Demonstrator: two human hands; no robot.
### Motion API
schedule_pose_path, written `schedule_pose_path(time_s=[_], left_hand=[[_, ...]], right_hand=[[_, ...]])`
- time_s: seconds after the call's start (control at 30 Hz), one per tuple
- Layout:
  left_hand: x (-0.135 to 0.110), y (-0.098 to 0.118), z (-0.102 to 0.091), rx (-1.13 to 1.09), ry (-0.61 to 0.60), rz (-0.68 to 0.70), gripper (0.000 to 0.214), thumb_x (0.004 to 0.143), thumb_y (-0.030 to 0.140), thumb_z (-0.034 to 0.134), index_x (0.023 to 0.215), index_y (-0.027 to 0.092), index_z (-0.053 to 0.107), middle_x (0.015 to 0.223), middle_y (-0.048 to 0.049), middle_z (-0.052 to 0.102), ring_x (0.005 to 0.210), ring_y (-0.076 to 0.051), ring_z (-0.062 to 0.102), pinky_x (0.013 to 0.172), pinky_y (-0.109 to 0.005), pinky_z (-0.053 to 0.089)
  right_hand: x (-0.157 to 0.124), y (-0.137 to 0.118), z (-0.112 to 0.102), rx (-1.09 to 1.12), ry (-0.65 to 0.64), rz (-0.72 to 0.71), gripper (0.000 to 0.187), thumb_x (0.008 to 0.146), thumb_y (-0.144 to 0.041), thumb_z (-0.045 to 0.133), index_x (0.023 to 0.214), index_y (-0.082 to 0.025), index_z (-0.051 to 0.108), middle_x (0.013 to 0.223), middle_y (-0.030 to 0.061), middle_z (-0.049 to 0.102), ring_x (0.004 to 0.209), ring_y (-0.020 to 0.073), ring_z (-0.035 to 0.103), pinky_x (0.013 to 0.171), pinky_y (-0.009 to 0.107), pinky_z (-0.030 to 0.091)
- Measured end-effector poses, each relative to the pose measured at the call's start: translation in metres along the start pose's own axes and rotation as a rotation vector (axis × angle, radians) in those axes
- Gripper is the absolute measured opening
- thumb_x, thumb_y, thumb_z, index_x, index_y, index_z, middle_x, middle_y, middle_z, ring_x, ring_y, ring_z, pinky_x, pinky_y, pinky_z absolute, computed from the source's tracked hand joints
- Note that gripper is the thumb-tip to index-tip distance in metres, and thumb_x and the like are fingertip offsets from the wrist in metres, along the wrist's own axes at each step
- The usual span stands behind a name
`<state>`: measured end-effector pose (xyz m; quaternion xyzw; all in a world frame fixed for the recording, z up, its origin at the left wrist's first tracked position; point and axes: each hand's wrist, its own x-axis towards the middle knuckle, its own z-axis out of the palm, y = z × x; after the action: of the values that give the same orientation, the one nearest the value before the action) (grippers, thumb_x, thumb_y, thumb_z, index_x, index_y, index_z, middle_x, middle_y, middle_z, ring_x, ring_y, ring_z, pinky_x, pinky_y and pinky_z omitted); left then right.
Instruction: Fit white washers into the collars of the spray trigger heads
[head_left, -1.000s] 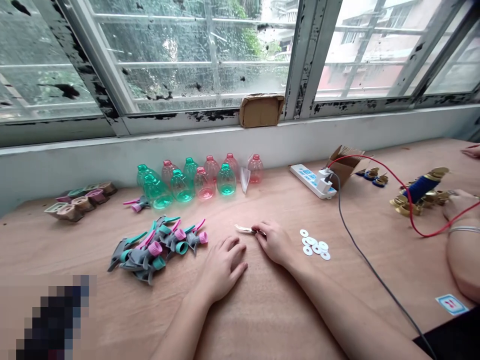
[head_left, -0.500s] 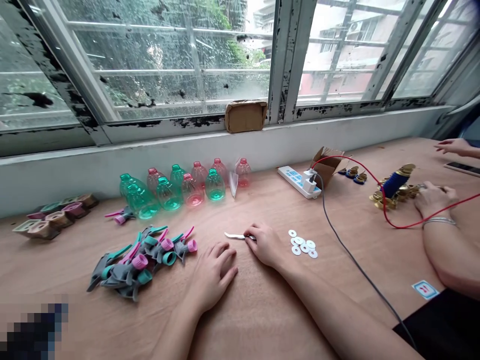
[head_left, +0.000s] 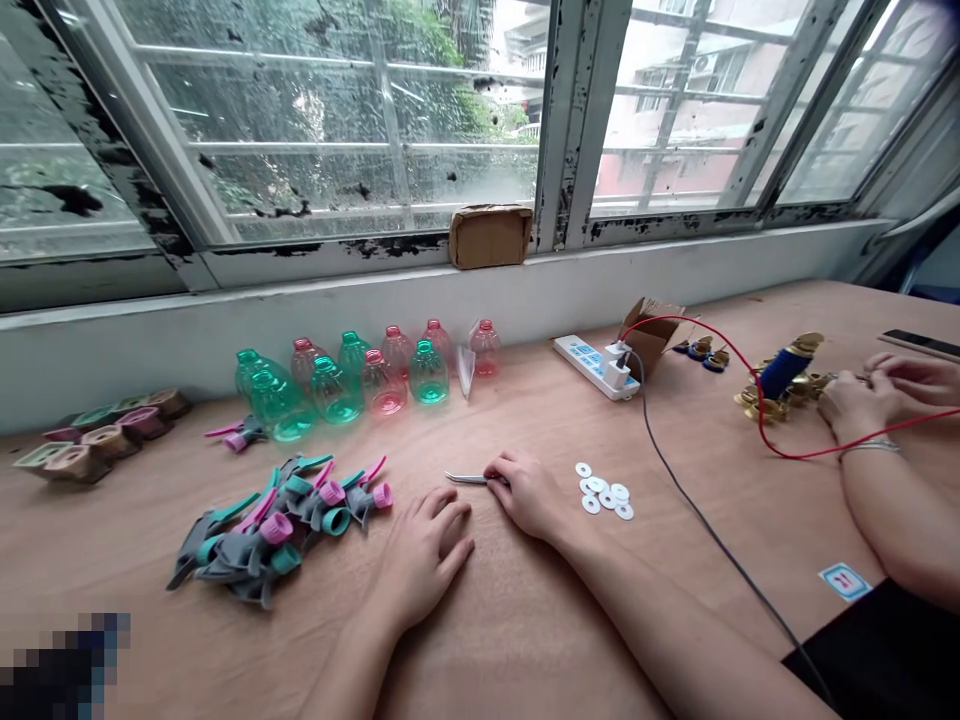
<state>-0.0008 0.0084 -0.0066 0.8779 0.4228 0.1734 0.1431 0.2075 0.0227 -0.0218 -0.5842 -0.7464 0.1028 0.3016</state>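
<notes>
My right hand (head_left: 527,492) has its fingers closed around the handle end of curved metal tweezers (head_left: 466,479), whose tip points left just above the table. My left hand (head_left: 429,545) lies on the tabletop with its fingers loosely spread and nothing in it. To its left is a pile of grey spray heads (head_left: 240,555) with pink and teal caps and triggers. Several white ring washers (head_left: 607,497) lie to the right of my right hand. Green bottles (head_left: 335,392) and red bottles (head_left: 384,385), all without caps, stand along the wall.
A power strip (head_left: 598,367) with plugs stands by an open cardboard box (head_left: 651,345). A grey cable (head_left: 697,520) and a red cable (head_left: 761,400) cross the right side. Small pots (head_left: 112,440) stand at far left. At right, a co-worker's hands (head_left: 862,405) are by a blue-and-gold stack (head_left: 784,375).
My hands and the tweezers stay nearly in place. The co-worker's farther hand has come in toward their other hand. The view has shifted very slightly.
</notes>
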Motion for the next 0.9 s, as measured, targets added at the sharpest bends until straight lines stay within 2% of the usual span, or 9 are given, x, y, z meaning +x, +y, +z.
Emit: schedule_pose_path(time_s=[0.4, 0.67, 0.83, 0.9], left_hand=[[-0.002, -0.003, 0.003, 0.004, 0.013, 0.013, 0.032, 0.088, 0.031, 0.055, 0.120, 0.029, 0.060, 0.134, -0.0067, 0.052, 0.122, -0.027, 0.049, 0.102, -0.047, 0.043], [0.001, -0.005, 0.003, -0.012, 0.017, 0.013, 0.030, 0.088, 0.031, 0.056, 0.116, 0.028, 0.062, 0.131, -0.0069, 0.054, 0.120, -0.027, 0.051, 0.101, -0.047, 0.044], [0.002, -0.005, 0.003, -0.008, 0.022, 0.022, 0.029, 0.088, 0.031, 0.056, 0.115, 0.028, 0.063, 0.130, -0.0073, 0.055, 0.119, -0.027, 0.051, 0.101, -0.048, 0.044], [0.002, -0.005, 0.003, -0.007, 0.018, 0.023, 0.029, 0.088, 0.032, 0.056, 0.116, 0.027, 0.063, 0.130, -0.0074, 0.054, 0.119, -0.027, 0.051, 0.101, -0.048, 0.044]], right_hand=[[-0.001, -0.004, 0.000, 0.022, -0.006, 0.039, 0.005, 0.087, -0.021, 0.060, 0.087, -0.020, 0.065, 0.091, 0.0036, 0.064, 0.092, 0.0177, 0.057, 0.082, 0.027, 0.043], [0.015, 0.009, -0.008, -0.130, -0.032, 0.096, 0.015, 0.092, -0.023, 0.052, 0.097, -0.021, 0.066, 0.100, 0.0060, 0.064, 0.095, 0.0203, 0.055, 0.083, 0.030, 0.041], [0.021, 0.012, -0.019, -0.271, 0.065, 0.189, 0.026, 0.090, -0.018, 0.050, 0.112, -0.022, 0.065, 0.114, 0.0104, 0.059, 0.106, 0.0262, 0.048, 0.091, 0.037, 0.038], [0.017, 0.010, -0.020, -0.261, 0.035, 0.163, 0.024, 0.090, -0.023, 0.053, 0.111, -0.023, 0.065, 0.117, 0.0099, 0.059, 0.108, 0.0266, 0.047, 0.092, 0.039, 0.038]])
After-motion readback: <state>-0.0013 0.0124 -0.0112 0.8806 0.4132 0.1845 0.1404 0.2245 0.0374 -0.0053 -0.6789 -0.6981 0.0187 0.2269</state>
